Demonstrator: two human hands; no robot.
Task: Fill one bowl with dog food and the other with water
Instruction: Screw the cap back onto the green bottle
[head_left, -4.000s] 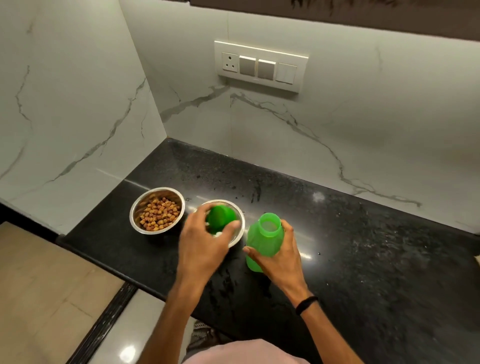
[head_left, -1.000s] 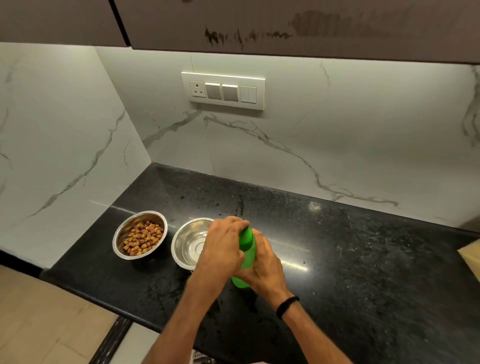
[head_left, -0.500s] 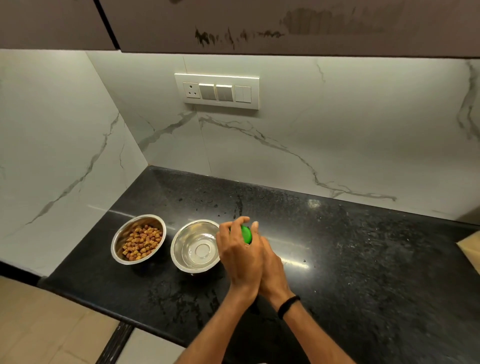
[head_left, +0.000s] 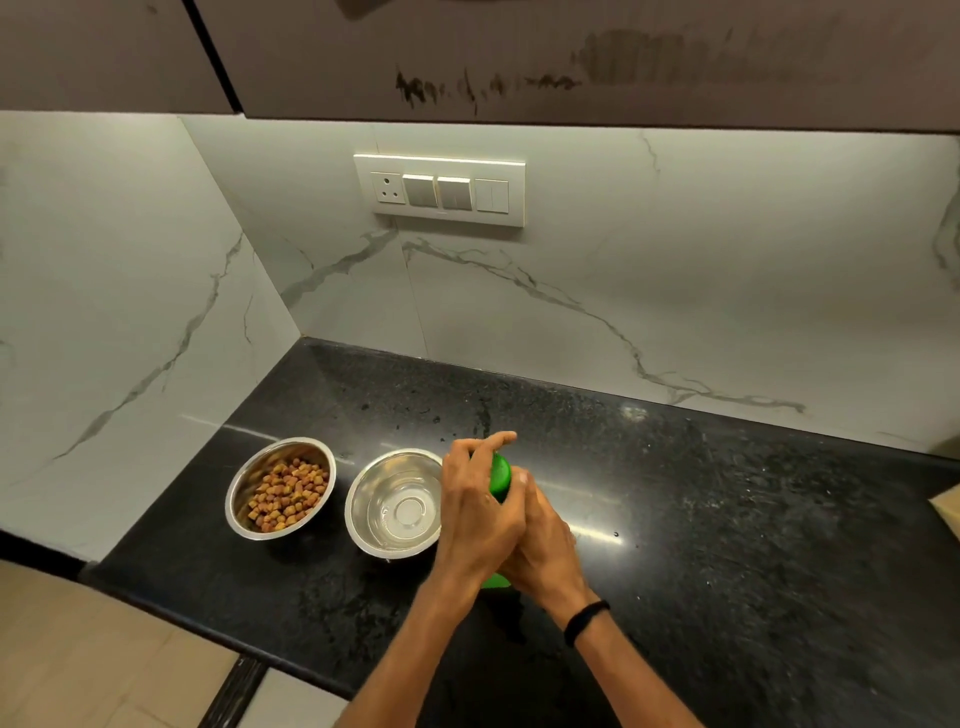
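1. The desk (head_left: 727, 519) gives wide bare room to the right of both grips and behind them toward the wall. Its front edge runs close under the wrists, so pulling anything back toward the body could send it to the floor. Small droplets shine on the stone, which may be slick.
2. The water bowl (head_left: 371, 486) sits immediately left of the left grip (head_left: 480, 512), and I cannot tell if the knuckles touch its rim. It looks to hold water already. A sharp twist or a slipping hand could knock it and slop water.
3. The food bowl (head_left: 243, 491) stands beyond that, farther left and just apart from it, with kibble (head_left: 288, 491) inside. It is least at risk.
4. The bottle (head_left: 500, 483) stands upright on the desk between the grips. The left grip curls over its top and the right grip (head_left: 545, 551) wraps its body. If the plastic is wet, it could slip and tip toward the water bowl.
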